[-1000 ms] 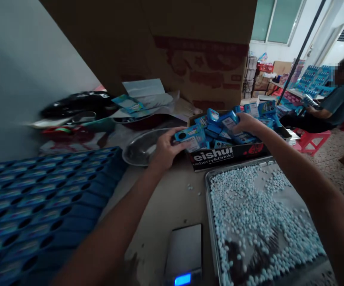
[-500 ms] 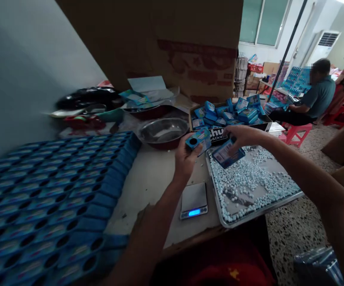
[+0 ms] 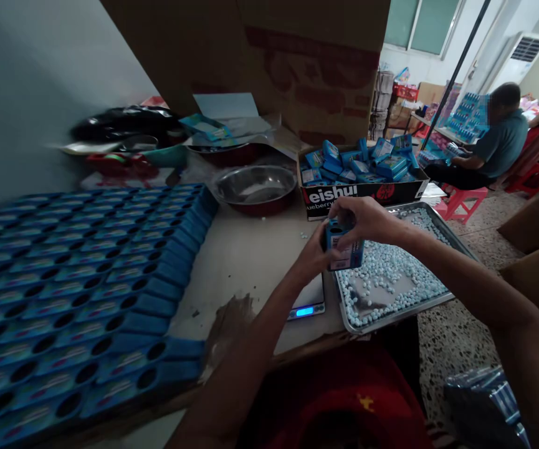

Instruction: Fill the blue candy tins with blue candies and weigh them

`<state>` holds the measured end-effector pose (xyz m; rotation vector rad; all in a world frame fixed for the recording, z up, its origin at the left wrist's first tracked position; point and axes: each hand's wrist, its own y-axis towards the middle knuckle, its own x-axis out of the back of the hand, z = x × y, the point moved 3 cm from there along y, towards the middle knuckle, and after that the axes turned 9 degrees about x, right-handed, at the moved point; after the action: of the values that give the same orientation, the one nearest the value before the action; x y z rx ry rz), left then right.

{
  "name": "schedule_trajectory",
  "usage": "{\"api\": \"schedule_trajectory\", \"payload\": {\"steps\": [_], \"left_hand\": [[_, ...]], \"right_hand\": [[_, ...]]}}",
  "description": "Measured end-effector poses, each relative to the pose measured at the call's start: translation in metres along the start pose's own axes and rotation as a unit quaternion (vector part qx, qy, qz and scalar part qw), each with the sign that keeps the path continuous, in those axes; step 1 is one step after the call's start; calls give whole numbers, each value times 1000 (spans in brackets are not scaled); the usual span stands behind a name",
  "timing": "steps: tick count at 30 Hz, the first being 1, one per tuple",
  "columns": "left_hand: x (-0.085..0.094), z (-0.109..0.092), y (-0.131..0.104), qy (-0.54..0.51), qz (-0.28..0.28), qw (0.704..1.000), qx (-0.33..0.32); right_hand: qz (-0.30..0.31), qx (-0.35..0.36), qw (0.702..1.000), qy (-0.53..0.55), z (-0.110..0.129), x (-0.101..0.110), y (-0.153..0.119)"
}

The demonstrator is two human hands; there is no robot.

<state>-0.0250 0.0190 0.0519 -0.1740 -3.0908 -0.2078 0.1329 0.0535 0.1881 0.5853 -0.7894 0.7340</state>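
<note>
Small blue boxes (image 3: 346,255) are held together over the left edge of a metal tray (image 3: 453,240) of pale round candies (image 3: 386,268). My left hand (image 3: 316,249) grips them from the left side. Fingers of my right hand (image 3: 360,218) curve over their top and right side. The fingers overlap the boxes, so which hand bears which box is hard to tell. A digital scale (image 3: 307,310) with a lit blue display lies below my left hand, partly hidden by the forearm.
Rows of blue boxes (image 3: 110,262) fill the left side. Behind my hands stands a carton (image 3: 365,193) heaped with blue boxes, beside a metal bowl (image 3: 255,187). A large cardboard box (image 3: 311,75) rises behind. Seated at the right is a person (image 3: 503,137).
My two hands have come together, and the boxes that were apart are now side by side. The view has shifted slightly, showing more of the carton's front.
</note>
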Motion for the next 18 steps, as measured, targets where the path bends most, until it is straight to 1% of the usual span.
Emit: {"api": "schedule_trajectory", "payload": {"steps": [1, 3, 5, 7, 8, 10, 12, 13, 14, 15, 16, 17, 18], "left_hand": [[-1, 2, -3, -11, -1, 1000, 17], [-2, 4, -8, -15, -27, 999, 41], [-5, 2, -14, -2, -52, 998, 44], [-11, -3, -25, 32, -65, 997, 39], [-15, -5, -32, 55, -72, 995, 43], [-22, -7, -51, 90, -86, 990, 70], [-21, -7, -72, 93, -94, 986, 99], [-17, -7, -82, 73, -83, 989, 99], [-11, -7, -88, 39, -53, 994, 87], [-5, -7, -93, -5, -1, 998, 70], [1, -8, -94, -49, 68, 995, 55], [5, -8, -94, -80, 151, 984, 45], [8, -7, -91, -90, 221, 970, 43]], "right_hand": [[5, 7, 1000, -1, -3, -3, -3], [13, 39, 999, -33, -8, -9, -9], [25, 82, 994, -62, -13, -12, -15], [57, 111, 990, -59, -16, -16, -23], [78, 114, 989, -52, -17, -17, -27], [114, 102, 987, -50, -15, -19, -36], [144, 101, 982, -64, -5, -19, -47], [157, 115, 978, -70, 2, -19, -53], [169, 139, 973, -69, 11, -18, -60], [180, 169, 967, -63, 21, -18, -67], [190, 202, 959, -55, 31, -18, -74], [195, 237, 951, -50, 42, -18, -80], [199, 274, 939, -51, 54, -18, -86]]}}
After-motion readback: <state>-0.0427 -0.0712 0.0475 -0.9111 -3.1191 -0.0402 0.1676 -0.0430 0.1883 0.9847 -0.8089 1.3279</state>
